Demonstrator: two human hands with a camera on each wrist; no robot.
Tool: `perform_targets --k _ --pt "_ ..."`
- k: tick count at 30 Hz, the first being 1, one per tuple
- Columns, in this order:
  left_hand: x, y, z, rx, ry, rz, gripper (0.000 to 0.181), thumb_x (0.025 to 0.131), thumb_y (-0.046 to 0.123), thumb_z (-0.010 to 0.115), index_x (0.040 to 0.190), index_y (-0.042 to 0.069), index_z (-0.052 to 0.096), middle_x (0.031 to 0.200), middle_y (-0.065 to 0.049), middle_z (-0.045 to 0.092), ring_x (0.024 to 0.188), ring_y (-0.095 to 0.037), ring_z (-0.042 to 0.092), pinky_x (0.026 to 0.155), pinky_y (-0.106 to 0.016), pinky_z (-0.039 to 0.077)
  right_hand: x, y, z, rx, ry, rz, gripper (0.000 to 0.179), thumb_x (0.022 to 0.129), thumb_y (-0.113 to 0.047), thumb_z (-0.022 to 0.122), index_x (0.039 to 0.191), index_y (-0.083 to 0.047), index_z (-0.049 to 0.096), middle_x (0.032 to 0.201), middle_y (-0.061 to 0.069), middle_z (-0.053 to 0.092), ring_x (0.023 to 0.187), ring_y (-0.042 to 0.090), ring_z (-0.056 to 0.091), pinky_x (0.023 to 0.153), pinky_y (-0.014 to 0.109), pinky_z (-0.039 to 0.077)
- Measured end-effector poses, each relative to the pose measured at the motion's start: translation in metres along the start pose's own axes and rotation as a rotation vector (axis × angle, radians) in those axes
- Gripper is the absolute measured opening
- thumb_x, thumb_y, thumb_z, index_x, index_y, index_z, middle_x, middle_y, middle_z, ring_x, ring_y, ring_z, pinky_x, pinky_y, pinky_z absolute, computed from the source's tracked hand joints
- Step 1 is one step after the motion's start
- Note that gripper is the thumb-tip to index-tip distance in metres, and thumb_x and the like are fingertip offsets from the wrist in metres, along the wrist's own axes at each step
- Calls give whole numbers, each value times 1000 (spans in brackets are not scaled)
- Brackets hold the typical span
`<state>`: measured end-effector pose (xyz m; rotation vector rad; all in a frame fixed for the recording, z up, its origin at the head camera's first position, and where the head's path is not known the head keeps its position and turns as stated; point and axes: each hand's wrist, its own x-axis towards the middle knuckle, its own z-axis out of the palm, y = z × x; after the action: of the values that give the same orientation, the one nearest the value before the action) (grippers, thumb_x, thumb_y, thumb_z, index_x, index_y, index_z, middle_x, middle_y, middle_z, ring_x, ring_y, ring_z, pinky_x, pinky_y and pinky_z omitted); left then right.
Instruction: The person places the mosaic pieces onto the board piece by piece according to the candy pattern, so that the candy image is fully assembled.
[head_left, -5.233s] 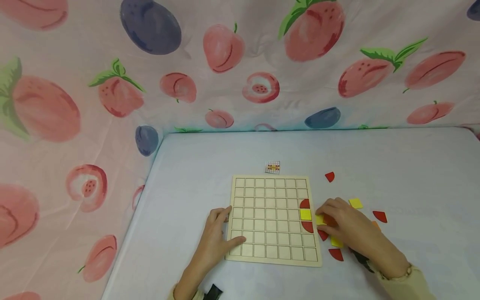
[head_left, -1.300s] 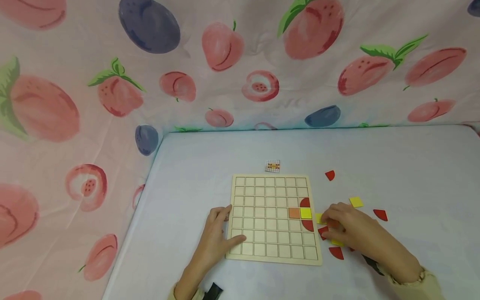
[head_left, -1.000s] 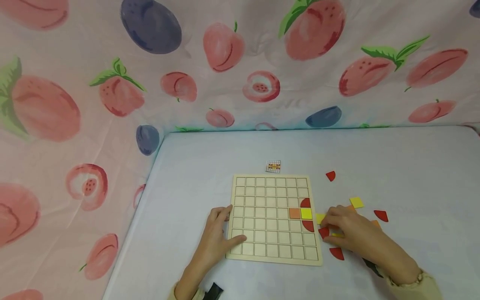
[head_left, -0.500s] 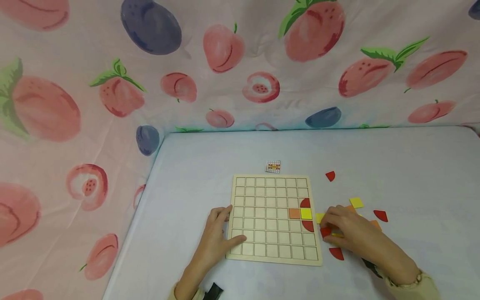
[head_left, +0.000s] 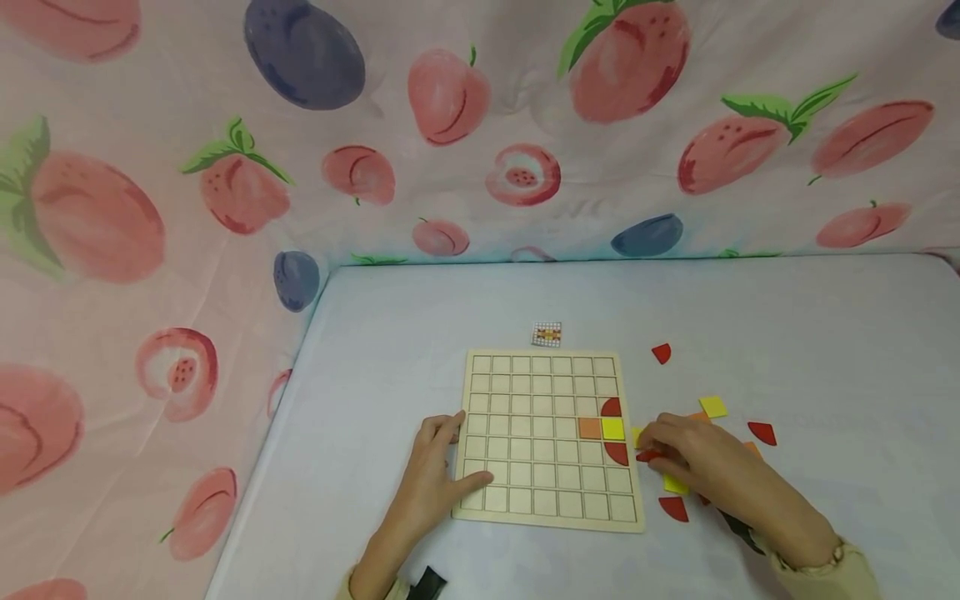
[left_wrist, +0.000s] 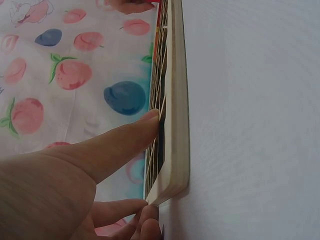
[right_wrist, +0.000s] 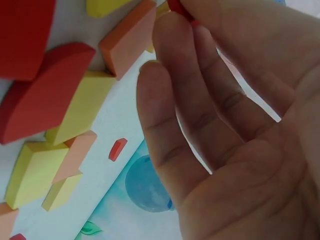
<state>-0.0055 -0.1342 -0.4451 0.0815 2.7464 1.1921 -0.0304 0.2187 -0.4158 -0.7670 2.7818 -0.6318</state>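
A wooden grid board (head_left: 517,454) lies on the table. On its right side sit a yellow square tile (head_left: 612,428), an orange square tile (head_left: 589,427) and two red quarter-circle tiles, one above (head_left: 611,407) and one below (head_left: 617,453) the yellow. My left hand (head_left: 429,467) rests at the board's left edge; its straight thumb presses the top while fingertips touch the side. Just right of the board, my right hand (head_left: 705,454) pinches a red quarter-circle tile (head_left: 648,456) between thumb and fingers, tilted up. The right wrist view shows only a bit of this red tile (right_wrist: 179,9).
Loose tiles lie around my right hand, among them a yellow square (head_left: 713,407), a red quarter circle (head_left: 762,432) and another red one (head_left: 673,508). A further red piece (head_left: 661,353) lies farther back. A small printed pattern card (head_left: 547,334) is behind the board.
Since the oldest frame, the orange tile has come onto the board left of the yellow one. My right hand has moved to the red tile and tipped it up. The left hand stays put.
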Motion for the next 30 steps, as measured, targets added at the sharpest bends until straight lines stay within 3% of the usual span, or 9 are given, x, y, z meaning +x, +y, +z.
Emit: perform_targets --k 8,14,19,25,30 --pt "0 0 0 -7 -1 -5 87 75 24 88 146 3 45 133 -9 45 115 -20 48 82 -27 44 4 -3 -3 7 4 23 15 81 -15 82 92 -22 74 87 -15 59 71 -1 48 63 19 48" --pt "0 -1 0 -6 0 -4 87 75 24 88 147 3 45 133 -9 45 115 -21 48 82 -27 44 7 -6 -8 -1 9 40 14 84 -18 79 94 -24 72 92 -16 62 77 2 50 70 23 52" --pt "0 -1 0 -5 1 -3 87 74 25 88 146 3 45 133 -9 45 114 -20 48 82 -27 44 13 -9 -11 20 16 42 14 84 -14 79 95 -19 72 89 -14 66 74 2 51 68 22 50" --pt "1 -1 0 1 -2 -4 87 74 25 88 146 3 45 132 -9 45 114 -20 48 82 -27 44 23 -11 -12 18 36 8 16 85 -15 78 100 -14 75 91 -10 69 76 4 54 70 25 53" --pt "1 -2 0 4 -1 -2 87 75 26 88 146 3 45 132 -9 45 113 -19 48 81 -27 44 32 -11 -12 33 48 -55 18 89 -12 74 107 -13 76 93 -11 64 75 3 50 64 20 48"
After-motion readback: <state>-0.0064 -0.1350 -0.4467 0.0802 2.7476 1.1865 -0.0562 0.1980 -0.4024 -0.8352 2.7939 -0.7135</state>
